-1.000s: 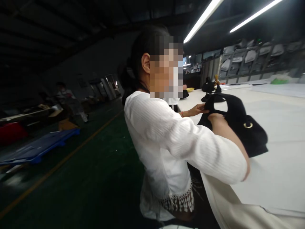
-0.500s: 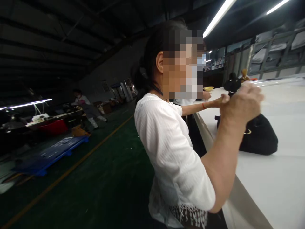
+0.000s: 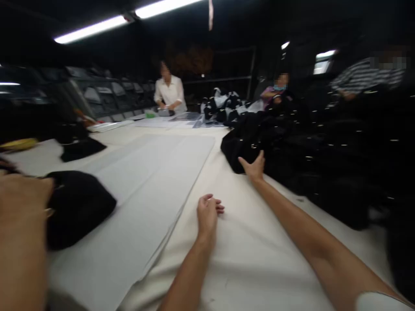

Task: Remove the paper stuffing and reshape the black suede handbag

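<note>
Reaching out over the table, my right hand [image 3: 255, 167] has its thumb and fingers spread at the near edge of a black bag [image 3: 235, 149] with small gold-coloured metal fittings. Whether it touches the bag or only hovers against it, I cannot tell. My left hand [image 3: 208, 211] hovers over the cream table cover [image 3: 240, 242], fingers loosely bent and apart, with nothing in them. Blur softens the picture.
A large heap of black bags [image 3: 324, 151] fills the right side. At left, a co-worker's forearm [image 3: 22, 242] is beside another black bag [image 3: 79, 207] on white sheeting [image 3: 152, 172]. Other people work behind the table, one in a white shirt [image 3: 170, 90].
My view has swung right, from the co-worker in white beside me to the table and the bag heap. Both my hands have come into view.
</note>
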`<action>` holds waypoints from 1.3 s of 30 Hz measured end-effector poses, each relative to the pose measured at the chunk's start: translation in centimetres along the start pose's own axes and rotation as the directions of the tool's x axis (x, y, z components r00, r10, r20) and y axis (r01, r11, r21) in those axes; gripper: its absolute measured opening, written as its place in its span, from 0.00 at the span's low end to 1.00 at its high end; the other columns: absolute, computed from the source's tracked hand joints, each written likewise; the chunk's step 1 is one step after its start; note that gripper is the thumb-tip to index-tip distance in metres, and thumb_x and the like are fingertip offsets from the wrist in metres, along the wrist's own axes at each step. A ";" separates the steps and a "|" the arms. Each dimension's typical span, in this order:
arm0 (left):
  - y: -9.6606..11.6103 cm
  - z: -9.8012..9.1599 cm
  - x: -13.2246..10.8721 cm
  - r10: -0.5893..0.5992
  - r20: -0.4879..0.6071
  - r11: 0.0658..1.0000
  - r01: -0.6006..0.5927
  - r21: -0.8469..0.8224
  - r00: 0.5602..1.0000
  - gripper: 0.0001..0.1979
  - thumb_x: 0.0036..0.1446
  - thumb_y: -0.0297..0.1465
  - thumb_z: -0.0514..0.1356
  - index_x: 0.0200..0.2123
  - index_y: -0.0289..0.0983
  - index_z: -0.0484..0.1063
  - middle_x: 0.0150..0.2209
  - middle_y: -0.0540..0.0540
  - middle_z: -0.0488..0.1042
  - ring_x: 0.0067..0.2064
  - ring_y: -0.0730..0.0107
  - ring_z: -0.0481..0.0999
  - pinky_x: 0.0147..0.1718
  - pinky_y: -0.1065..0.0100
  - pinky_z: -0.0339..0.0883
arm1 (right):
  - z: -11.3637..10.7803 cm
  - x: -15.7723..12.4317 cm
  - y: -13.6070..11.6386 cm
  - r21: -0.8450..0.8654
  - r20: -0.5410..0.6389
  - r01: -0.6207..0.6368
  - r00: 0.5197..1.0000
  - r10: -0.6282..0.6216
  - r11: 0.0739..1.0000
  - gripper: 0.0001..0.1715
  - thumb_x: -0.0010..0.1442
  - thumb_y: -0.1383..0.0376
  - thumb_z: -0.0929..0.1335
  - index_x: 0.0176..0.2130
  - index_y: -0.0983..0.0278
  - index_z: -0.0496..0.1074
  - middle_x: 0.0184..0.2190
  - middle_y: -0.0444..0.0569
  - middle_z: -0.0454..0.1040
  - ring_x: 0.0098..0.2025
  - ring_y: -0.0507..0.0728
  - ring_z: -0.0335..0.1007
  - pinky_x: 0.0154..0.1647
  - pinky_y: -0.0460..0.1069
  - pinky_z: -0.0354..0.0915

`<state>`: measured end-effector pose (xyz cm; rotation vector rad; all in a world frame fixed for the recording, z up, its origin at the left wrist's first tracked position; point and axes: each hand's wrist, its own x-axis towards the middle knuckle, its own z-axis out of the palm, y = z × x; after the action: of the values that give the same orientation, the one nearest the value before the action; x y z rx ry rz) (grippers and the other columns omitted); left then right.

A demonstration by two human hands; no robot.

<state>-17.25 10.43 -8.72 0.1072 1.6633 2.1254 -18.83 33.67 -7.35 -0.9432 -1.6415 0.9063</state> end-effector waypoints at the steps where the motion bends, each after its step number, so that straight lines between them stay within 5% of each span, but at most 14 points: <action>1: -0.3 1.0 -0.3 -0.002 0.034 1.000 0.002 0.001 0.999 0.10 0.64 0.24 0.54 0.48 0.31 0.64 0.33 0.46 0.72 0.29 0.73 0.73 0.29 0.71 0.70 | -2.0 0.8 1.3 -0.067 -0.025 0.020 0.999 -0.021 0.998 0.49 0.58 0.55 0.74 0.67 0.68 0.52 0.66 0.64 0.54 0.67 0.69 0.51 0.67 0.65 0.53; 3: -0.3 1.5 -0.5 0.010 0.065 1.000 -0.010 -0.002 0.998 0.10 0.62 0.23 0.54 0.47 0.31 0.63 0.32 0.46 0.73 0.28 0.73 0.74 0.29 0.72 0.69 | -3.8 1.1 2.6 -0.170 -0.017 0.055 0.998 -0.059 0.984 0.59 0.54 0.54 0.76 0.69 0.73 0.45 0.66 0.69 0.52 0.69 0.69 0.47 0.69 0.61 0.51; 5: 0.0 1.0 -0.6 0.019 0.078 1.000 -0.019 -0.002 0.997 0.10 0.61 0.25 0.55 0.46 0.31 0.64 0.32 0.45 0.73 0.29 0.72 0.74 0.29 0.72 0.70 | -3.8 0.1 2.9 -0.238 0.033 0.095 0.995 -0.089 0.967 0.56 0.54 0.54 0.75 0.67 0.74 0.49 0.65 0.68 0.56 0.68 0.68 0.51 0.67 0.58 0.54; 8: 0.3 0.4 -0.6 0.024 0.071 1.000 -0.024 0.008 0.997 0.10 0.60 0.25 0.55 0.46 0.31 0.64 0.32 0.45 0.73 0.28 0.73 0.74 0.29 0.72 0.70 | -3.6 -2.2 2.6 -0.322 0.138 0.133 0.986 -0.093 0.937 0.30 0.59 0.56 0.71 0.56 0.68 0.66 0.50 0.59 0.73 0.53 0.65 0.69 0.55 0.56 0.65; 10: 0.3 0.5 -0.5 0.022 0.066 1.000 -0.023 0.011 0.998 0.10 0.59 0.25 0.56 0.45 0.31 0.64 0.32 0.45 0.73 0.28 0.73 0.74 0.29 0.73 0.69 | -3.7 -3.7 2.2 -0.366 0.229 0.177 0.969 -0.096 0.914 0.12 0.62 0.58 0.68 0.42 0.63 0.73 0.37 0.51 0.76 0.39 0.61 0.72 0.45 0.54 0.68; 13: 0.2 0.8 -0.5 0.006 0.076 1.000 -0.006 -0.001 0.997 0.10 0.58 0.24 0.56 0.45 0.31 0.64 0.31 0.45 0.73 0.27 0.73 0.74 0.28 0.73 0.69 | -3.9 -5.2 1.6 -0.385 0.359 0.316 0.917 -0.175 0.867 0.04 0.62 0.63 0.68 0.36 0.60 0.73 0.34 0.47 0.75 0.39 0.59 0.71 0.43 0.51 0.66; 20: 0.4 0.8 -1.1 0.010 0.090 0.999 -0.014 0.039 0.996 0.11 0.57 0.25 0.55 0.45 0.32 0.65 0.32 0.45 0.73 0.27 0.73 0.73 0.27 0.72 0.68 | -3.6 -5.8 1.2 -0.387 0.457 0.496 0.835 -0.305 0.777 0.23 0.65 0.66 0.64 0.58 0.66 0.66 0.50 0.54 0.71 0.53 0.62 0.63 0.58 0.53 0.60; 26: 1.0 1.3 -2.6 -0.030 0.119 0.996 0.020 0.084 0.992 0.15 0.55 0.30 0.56 0.46 0.32 0.65 0.34 0.44 0.74 0.27 0.73 0.72 0.25 0.71 0.66 | -2.2 -4.5 1.4 -0.431 0.512 0.570 0.793 -0.330 0.700 0.24 0.66 0.62 0.63 0.60 0.64 0.64 0.51 0.55 0.69 0.54 0.63 0.61 0.58 0.55 0.59; 31: 0.6 1.2 -2.6 0.049 0.160 0.994 -0.065 0.093 0.986 0.21 0.50 0.37 0.59 0.46 0.33 0.66 0.32 0.44 0.74 0.27 0.69 0.72 0.24 0.70 0.65 | 2.7 0.9 1.8 -0.454 0.591 0.568 0.769 -0.245 0.687 0.27 0.67 0.60 0.60 0.62 0.64 0.62 0.59 0.56 0.64 0.61 0.64 0.56 0.62 0.57 0.55; 35: -0.1 1.1 -2.1 0.032 0.132 0.991 -0.049 0.128 0.991 0.21 0.50 0.38 0.59 0.46 0.34 0.66 0.31 0.45 0.74 0.27 0.70 0.72 0.24 0.70 0.65 | 7.9 5.3 1.9 -0.434 0.655 0.540 0.738 -0.159 0.721 0.38 0.68 0.60 0.58 0.70 0.72 0.45 0.71 0.59 0.44 0.72 0.63 0.37 0.70 0.61 0.37; 39: -0.2 1.2 -2.4 0.060 0.108 0.988 -0.075 0.135 0.992 0.20 0.53 0.39 0.58 0.46 0.33 0.66 0.31 0.46 0.73 0.26 0.72 0.70 0.24 0.71 0.64 | 10.2 6.3 1.8 -0.403 0.656 0.528 0.736 -0.167 0.747 0.37 0.69 0.61 0.56 0.70 0.74 0.44 0.73 0.57 0.35 0.74 0.60 0.28 0.72 0.60 0.29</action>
<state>-14.64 10.62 -8.13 0.3149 1.7682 2.0138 -29.67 38.89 -8.85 -0.6850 -2.6368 0.4244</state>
